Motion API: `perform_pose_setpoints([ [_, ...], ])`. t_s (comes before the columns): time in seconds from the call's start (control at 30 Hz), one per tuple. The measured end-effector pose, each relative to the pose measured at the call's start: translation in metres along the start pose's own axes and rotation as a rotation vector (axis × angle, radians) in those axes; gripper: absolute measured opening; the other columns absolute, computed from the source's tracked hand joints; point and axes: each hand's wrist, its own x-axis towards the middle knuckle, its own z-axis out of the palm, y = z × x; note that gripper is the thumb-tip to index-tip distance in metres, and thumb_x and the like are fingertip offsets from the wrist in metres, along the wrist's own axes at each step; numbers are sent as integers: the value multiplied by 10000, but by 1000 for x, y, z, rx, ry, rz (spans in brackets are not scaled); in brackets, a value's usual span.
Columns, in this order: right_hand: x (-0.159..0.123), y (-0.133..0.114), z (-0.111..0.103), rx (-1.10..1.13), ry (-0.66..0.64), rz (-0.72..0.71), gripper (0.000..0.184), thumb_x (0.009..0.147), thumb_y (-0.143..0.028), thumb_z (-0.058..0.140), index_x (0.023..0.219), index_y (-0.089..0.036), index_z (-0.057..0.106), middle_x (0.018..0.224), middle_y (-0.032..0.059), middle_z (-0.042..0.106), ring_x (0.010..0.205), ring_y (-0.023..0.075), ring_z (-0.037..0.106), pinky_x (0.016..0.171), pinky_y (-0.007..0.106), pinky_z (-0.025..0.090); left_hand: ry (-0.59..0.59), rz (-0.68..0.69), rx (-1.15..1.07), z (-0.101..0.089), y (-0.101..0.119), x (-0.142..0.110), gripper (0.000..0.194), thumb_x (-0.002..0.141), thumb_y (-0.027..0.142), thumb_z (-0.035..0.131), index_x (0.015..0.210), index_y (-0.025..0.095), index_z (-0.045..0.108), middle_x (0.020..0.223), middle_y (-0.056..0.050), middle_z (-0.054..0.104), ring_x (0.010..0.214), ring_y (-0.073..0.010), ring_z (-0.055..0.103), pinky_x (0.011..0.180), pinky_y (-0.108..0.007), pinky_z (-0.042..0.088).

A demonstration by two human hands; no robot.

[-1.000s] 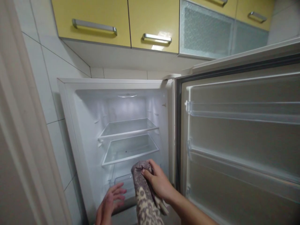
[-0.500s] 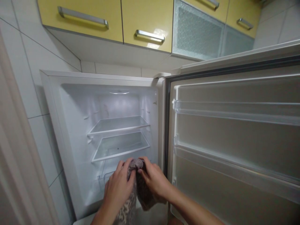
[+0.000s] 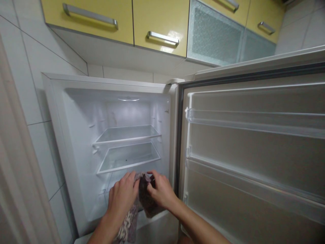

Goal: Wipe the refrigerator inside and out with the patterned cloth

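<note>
Both my hands hold a patterned grey-brown cloth [image 3: 145, 200] in front of the open fridge [image 3: 58, 112]. My left hand [image 3: 122, 196] grips the cloth's left side with fingers closed. Pinching its top and right side is my right hand [image 3: 158, 191]. A length of the cloth hangs down below my left wrist. Just behind the hands are two empty glass shelves, the upper shelf [image 3: 127, 134] and the lower shelf [image 3: 128, 157].
The fridge door [image 3: 254, 149] stands open at the right, with empty door racks. Yellow wall cabinets [image 3: 114, 17] with metal handles hang above. White tiled wall [image 3: 30, 67] runs along the left, with a pale door frame at the far left.
My left hand rose from open beneath the cloth and took hold of it beside my right hand. The camera view shifted right and slightly down.
</note>
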Motion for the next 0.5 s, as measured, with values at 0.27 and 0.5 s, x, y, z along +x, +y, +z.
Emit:
perform_pose_setpoints([
  [0.27,22,11,24,282,67,100,150,904,-213,661,1007,-167,760,956,62,772,886,219,657,757,281,396,-64,-18,-945,35,-9,10,566,944,592,575,1356,206,597,1196,-131,763,1067,-310,757,932,-453,593],
  [0.5,22,9,16,1107,-31,219,286,756,-381,693,959,-191,762,998,45,770,1006,267,689,934,337,501,205,-168,-1157,44,-30,14,962,597,788,834,1346,218,637,1140,-92,698,1026,-297,713,947,-489,590],
])
